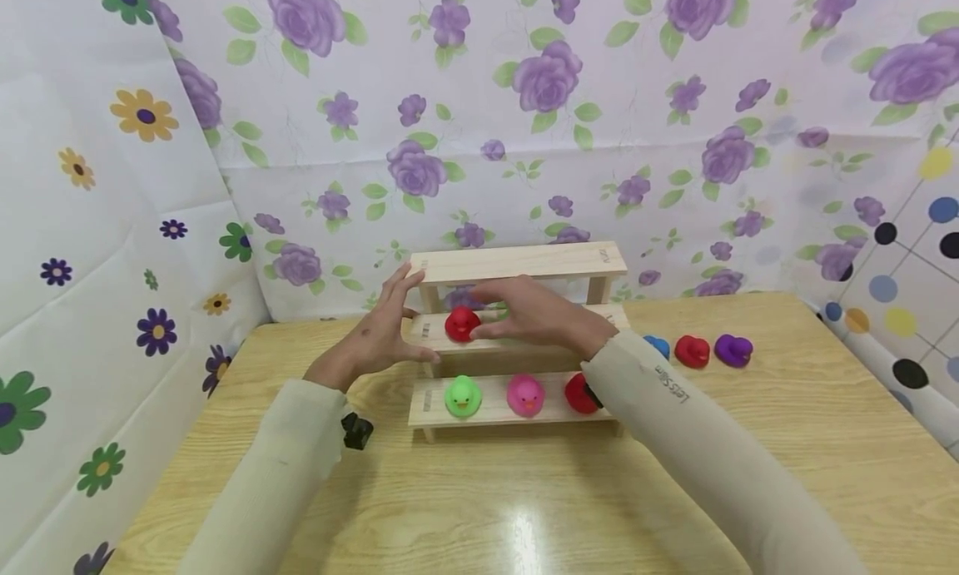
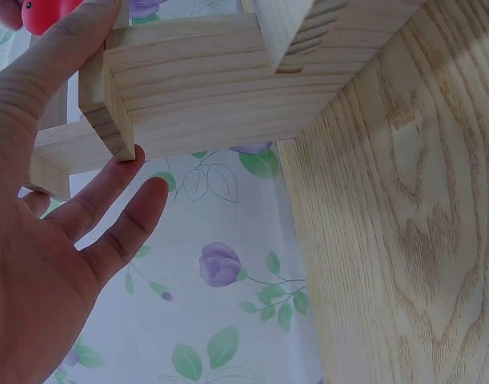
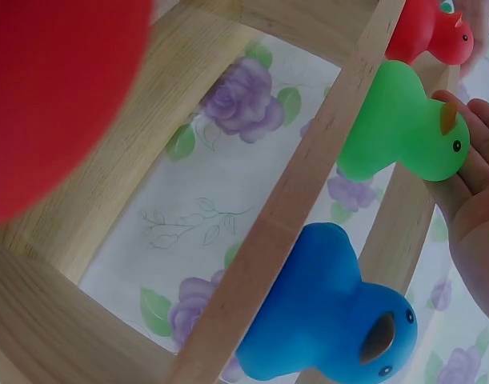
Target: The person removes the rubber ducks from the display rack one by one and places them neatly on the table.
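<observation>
the person's left hand (image 1: 385, 329), fingers spread, touches the left end of the wooden rack's (image 1: 517, 264) middle tier, near a red rubber duck (image 1: 462, 325). the right hand (image 1: 535, 313) touches a green rubber duck (image 3: 400, 128) standing on that tier between the red one and a blue rubber duck (image 3: 324, 312); whether its fingers pinch cannot be told. toward the table's (image 1: 674, 483) back edge sits a purple rubber duck (image 1: 733, 350).

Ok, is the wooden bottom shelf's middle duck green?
No; a pink toy duck sits there, between a green duck and a red duck.
</observation>
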`<state>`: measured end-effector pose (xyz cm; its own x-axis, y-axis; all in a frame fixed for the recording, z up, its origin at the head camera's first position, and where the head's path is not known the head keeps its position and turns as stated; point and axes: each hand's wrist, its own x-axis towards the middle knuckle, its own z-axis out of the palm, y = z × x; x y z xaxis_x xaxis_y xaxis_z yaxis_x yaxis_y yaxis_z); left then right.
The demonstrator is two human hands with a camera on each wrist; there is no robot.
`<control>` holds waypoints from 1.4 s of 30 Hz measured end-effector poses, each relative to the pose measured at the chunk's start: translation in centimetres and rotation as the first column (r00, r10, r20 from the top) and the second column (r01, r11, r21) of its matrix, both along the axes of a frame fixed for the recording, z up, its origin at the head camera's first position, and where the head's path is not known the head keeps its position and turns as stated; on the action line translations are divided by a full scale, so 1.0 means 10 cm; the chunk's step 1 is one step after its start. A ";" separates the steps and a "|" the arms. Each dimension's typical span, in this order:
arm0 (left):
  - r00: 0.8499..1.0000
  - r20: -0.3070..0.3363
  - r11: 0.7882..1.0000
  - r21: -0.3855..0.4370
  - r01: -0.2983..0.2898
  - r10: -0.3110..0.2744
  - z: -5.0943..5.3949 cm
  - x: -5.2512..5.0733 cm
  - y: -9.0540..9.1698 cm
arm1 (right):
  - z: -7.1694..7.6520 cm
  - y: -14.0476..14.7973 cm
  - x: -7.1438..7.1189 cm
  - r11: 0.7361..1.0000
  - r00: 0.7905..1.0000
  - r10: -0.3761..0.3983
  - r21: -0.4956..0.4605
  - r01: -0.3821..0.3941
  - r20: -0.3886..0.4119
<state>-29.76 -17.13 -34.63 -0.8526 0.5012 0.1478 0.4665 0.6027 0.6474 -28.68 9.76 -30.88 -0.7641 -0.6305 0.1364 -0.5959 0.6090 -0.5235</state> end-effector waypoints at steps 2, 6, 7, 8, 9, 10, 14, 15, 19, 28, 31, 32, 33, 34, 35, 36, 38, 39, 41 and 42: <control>1.000 0.001 1.000 0.001 0.000 0.000 0.01 0.01 0.00 | 0.00 -0.02 -0.01 1.000 1.000 0.015 0.000 -0.015 -0.010; 1.000 -0.008 1.000 -0.005 0.004 -0.004 0.01 0.01 0.00 | 0.01 -0.07 -0.04 0.998 0.998 0.056 -0.006 -0.057 -0.036; 1.000 -0.011 1.000 -0.006 0.004 -0.005 0.01 0.01 0.00 | 0.01 -0.08 -0.05 0.998 0.997 0.066 -0.008 -0.067 -0.034; 1.000 -0.012 1.000 -0.007 0.005 -0.005 0.01 0.01 -0.01 | 0.00 -0.10 -0.06 0.997 0.997 0.074 -0.007 -0.075 -0.032; 1.000 -0.013 1.000 -0.007 0.006 -0.006 0.01 0.01 -0.01 | 0.00 -0.12 -0.07 0.997 0.997 0.076 -0.005 -0.076 -0.030; 1.000 -0.014 1.000 -0.007 0.007 -0.007 0.01 0.01 -0.01 | 0.00 -0.13 -0.07 0.997 0.997 0.075 -0.002 -0.075 -0.028; 1.000 -0.014 1.000 -0.003 0.012 -0.012 0.01 0.00 -0.01 | 0.01 -0.19 -0.09 0.997 0.996 0.082 0.008 -0.082 -0.022; 1.000 -0.014 1.000 -0.002 0.013 -0.013 0.01 0.00 -0.01 | 0.01 -0.19 -0.09 0.997 0.997 0.076 0.014 -0.076 -0.022; 1.000 -0.012 1.000 0.003 0.013 -0.013 0.01 0.00 -0.01 | 0.01 -0.23 -0.08 0.998 0.998 0.064 0.030 -0.064 -0.015; 1.000 -0.008 1.000 0.003 0.013 -0.013 0.01 0.00 0.01 | -0.02 -0.27 -0.08 0.996 0.998 0.045 0.075 -0.042 -0.035; 1.000 -0.003 1.000 0.008 0.010 -0.010 0.01 0.01 0.01 | -0.01 -0.28 -0.07 0.996 0.998 0.044 0.082 -0.040 -0.053; 1.000 -0.004 1.000 0.008 0.009 -0.009 0.01 0.01 0.01 | -0.01 -0.28 -0.07 0.996 0.997 0.045 0.082 -0.041 -0.058; 1.000 -0.004 1.000 0.008 0.009 -0.009 0.01 0.01 0.01 | 0.00 -0.28 -0.07 0.996 0.997 0.046 0.080 -0.041 -0.064; 1.000 -0.004 1.000 0.008 0.009 -0.009 0.01 0.01 0.01 | 0.00 -0.27 -0.06 0.996 0.997 0.045 0.074 -0.041 -0.065; 1.000 -0.004 1.000 0.008 0.009 -0.009 0.01 0.01 0.01 | 0.01 -0.26 -0.06 0.997 0.997 0.044 0.064 -0.040 -0.064; 1.000 -0.004 1.000 0.008 0.009 -0.009 0.02 0.01 0.01 | 0.02 -0.25 -0.06 0.998 0.997 0.046 0.054 -0.042 -0.070; 1.000 -0.002 1.000 0.010 0.011 -0.011 0.02 0.00 0.01 | 0.04 -0.22 -0.05 0.999 0.996 0.041 0.030 -0.038 -0.074; 1.000 -0.001 1.000 0.012 0.012 -0.012 0.02 0.00 0.01 | 0.05 -0.20 -0.05 0.999 0.996 0.038 0.017 -0.037 -0.076; 1.000 0.000 1.000 0.015 0.012 -0.012 0.01 0.00 0.01 | 0.08 -0.15 -0.03 0.999 0.997 0.032 -0.003 -0.032 -0.074; 1.000 0.000 1.000 0.017 0.013 -0.013 0.01 0.00 0.01 | 0.09 -0.13 -0.03 1.000 0.997 0.027 -0.008 -0.028 -0.077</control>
